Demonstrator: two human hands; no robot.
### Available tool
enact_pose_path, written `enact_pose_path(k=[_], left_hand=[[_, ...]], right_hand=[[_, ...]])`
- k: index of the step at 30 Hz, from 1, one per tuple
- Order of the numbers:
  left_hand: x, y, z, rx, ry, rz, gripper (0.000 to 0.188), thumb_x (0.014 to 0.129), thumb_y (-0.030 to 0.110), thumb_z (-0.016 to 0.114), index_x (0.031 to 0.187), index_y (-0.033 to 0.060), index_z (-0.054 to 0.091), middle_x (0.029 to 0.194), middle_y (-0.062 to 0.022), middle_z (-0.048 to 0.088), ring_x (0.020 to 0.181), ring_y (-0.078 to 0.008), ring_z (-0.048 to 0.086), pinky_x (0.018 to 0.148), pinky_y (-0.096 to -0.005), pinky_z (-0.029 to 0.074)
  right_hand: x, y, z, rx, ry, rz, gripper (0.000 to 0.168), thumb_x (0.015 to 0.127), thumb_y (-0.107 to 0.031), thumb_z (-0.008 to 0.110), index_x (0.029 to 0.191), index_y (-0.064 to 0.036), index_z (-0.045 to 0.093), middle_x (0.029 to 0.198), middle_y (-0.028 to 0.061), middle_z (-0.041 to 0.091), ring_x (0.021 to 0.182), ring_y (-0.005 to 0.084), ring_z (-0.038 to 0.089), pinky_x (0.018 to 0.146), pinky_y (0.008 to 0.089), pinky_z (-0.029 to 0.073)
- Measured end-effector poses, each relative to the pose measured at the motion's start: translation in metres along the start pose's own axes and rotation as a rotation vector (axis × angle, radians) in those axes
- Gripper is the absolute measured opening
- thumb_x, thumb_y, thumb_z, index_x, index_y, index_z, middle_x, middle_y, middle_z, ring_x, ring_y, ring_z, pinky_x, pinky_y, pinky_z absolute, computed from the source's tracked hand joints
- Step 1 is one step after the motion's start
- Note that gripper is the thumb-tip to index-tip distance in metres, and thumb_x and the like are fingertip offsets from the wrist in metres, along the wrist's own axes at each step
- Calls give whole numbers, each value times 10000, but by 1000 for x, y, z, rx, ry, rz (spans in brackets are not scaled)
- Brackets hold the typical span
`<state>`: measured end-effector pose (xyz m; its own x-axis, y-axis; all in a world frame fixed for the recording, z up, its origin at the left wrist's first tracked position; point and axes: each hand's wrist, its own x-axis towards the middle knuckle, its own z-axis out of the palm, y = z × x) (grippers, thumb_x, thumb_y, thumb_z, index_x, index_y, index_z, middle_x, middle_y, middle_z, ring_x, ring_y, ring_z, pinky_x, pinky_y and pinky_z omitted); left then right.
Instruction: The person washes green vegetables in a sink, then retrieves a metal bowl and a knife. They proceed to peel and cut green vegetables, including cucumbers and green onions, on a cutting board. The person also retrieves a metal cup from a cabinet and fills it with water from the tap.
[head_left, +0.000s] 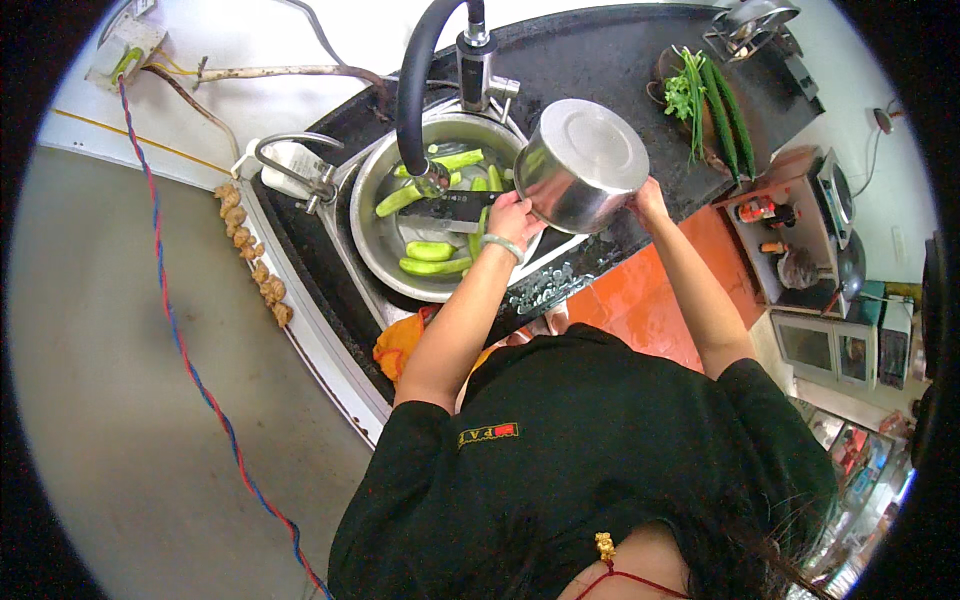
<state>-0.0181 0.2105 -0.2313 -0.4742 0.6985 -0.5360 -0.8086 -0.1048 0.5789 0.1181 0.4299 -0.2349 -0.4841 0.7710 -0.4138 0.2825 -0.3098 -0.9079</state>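
Observation:
Both hands grip a stainless steel pot (581, 165), tipped over so that its round base faces up and its mouth points down towards the basin. My left hand (514, 219) holds the rim on the near left side. On the far side from it, my right hand (648, 201) clasps the pot's right edge, its fingers partly hidden. Beneath and to the left is a large metal basin (361, 225) in the sink. Peeled green gourd pieces (435, 265) and a broad-bladed kitchen knife (442, 211) lie in it. What the pot contains is hidden.
A black faucet (411, 90) arches over the basin, with a second curved tap (300, 180) at left. Cucumbers (724, 124) and leafy greens (684, 105) lie on the right of the black counter (585, 52). Ginger pieces (259, 274) line the sill. An orange cloth (397, 346) hangs at the front.

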Motion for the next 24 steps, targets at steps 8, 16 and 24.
enact_pose_path(k=[8,16,24], left_hand=[[33,50,-3,-55,-91,8,213,848,12,385,1036,-41,467,1024,-176,585,926,-292,594,815,-443,495],[48,77,-2,66,-174,-49,219,827,-23,378,1034,-34,451,1009,-171,585,913,-287,595,781,-432,505],[25,97,19,274,-95,-61,192,852,14,417,1035,-17,466,1038,-153,573,906,-278,590,788,-411,507]], right_hand=[[-115,42,41,-512,-189,-503,95,766,-39,502,839,-24,562,750,102,562,690,182,562,627,301,456],[-85,7,163,-1513,-506,-901,460,731,-48,508,1183,-29,424,1227,244,426,1158,369,423,944,442,371],[-89,13,168,-1461,-756,-792,544,721,-83,532,1250,-107,409,970,250,556,793,364,609,676,429,497]])
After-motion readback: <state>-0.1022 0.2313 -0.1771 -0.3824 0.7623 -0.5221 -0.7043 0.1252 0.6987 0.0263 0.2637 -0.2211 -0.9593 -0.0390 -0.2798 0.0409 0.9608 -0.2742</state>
